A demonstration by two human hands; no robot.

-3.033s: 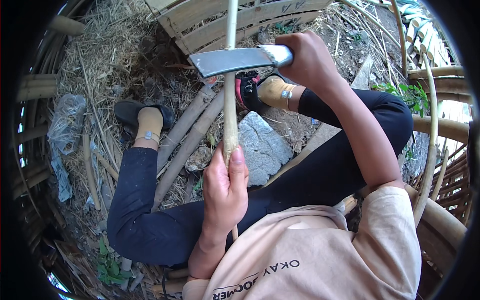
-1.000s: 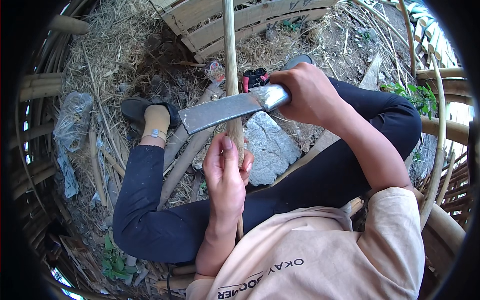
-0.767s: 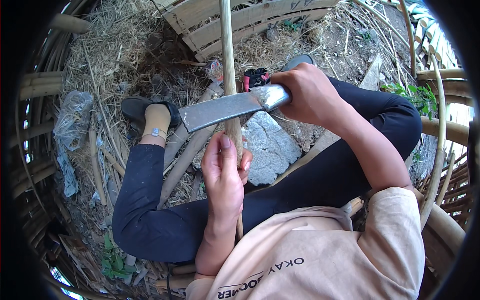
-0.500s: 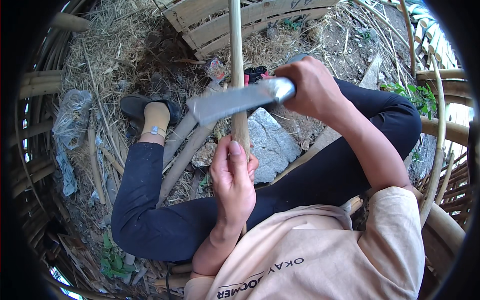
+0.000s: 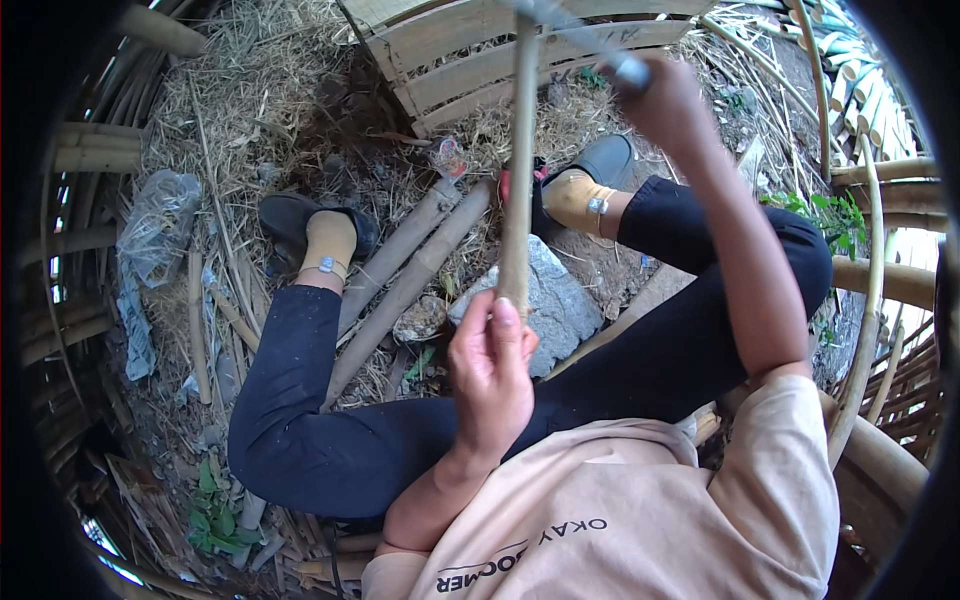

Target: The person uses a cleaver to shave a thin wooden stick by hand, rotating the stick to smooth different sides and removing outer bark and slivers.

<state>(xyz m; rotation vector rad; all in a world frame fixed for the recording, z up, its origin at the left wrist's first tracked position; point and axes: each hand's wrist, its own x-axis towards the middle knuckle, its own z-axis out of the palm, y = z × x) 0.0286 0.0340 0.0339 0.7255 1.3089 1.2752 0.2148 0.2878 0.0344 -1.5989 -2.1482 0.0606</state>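
Observation:
My left hand is closed around the lower part of a pale, slim pole, thumb lying along it. The pole stretches away from me between my legs, its far part over a wooden slatted crate. In my right hand, blurred by motion, is a machete with a light metal blade. The blade lies across the pole near the top of the picture; whether it touches the wood I cannot tell. Its tip runs past the upper edge. Beneath the pole, a grey stone rests on the ground.
The slatted wooden crate stands at the far side. Two bamboo pieces lie between my feet. Clear plastic lies at left, among straw. Bamboo poles form a frame at right, with cut bamboo piled behind.
My right hand has swung the machete away from me, from the pole's middle to its far part. My left hand and the pole have shifted slightly right in the picture.

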